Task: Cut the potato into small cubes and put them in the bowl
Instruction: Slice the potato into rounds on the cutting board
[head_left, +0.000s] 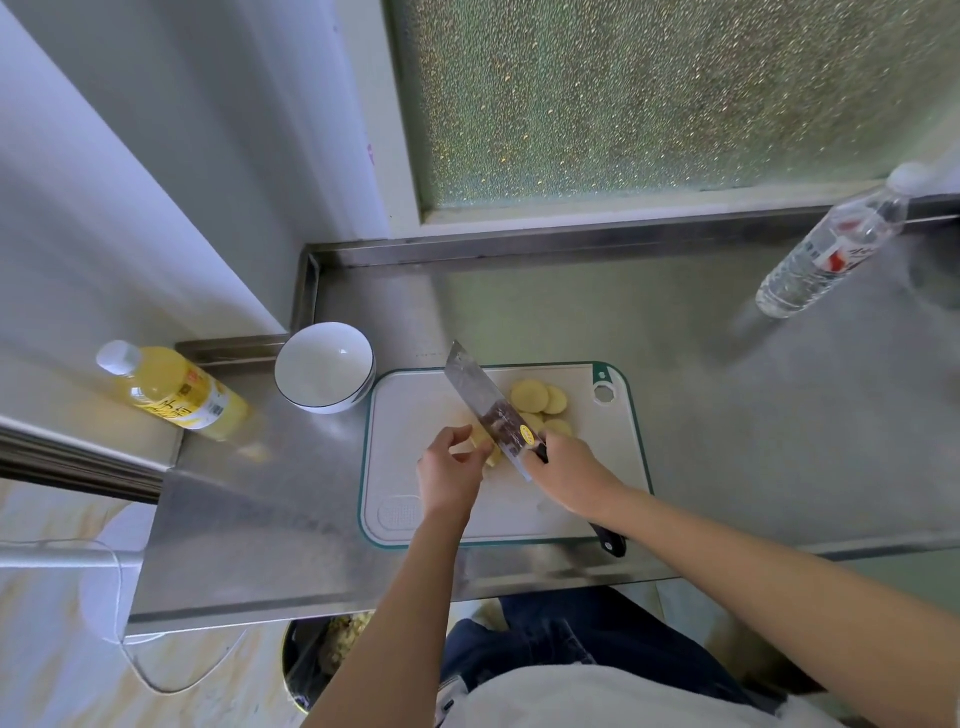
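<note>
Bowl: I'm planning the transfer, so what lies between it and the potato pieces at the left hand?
Only bare cutting board, in the head view; the bowl sits at its corner, and the knife is beyond the pieces.

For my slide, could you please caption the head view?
Cleaver in right hand cuts potato held by left hand; bowl empty.

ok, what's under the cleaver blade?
Potato slices show right of the cleaver, a potato piece in the left hand; the blade covers whatever lies beneath.

Soft daylight through the frosted window (649, 98); wide-angle edges bend, slightly blurred.
</note>
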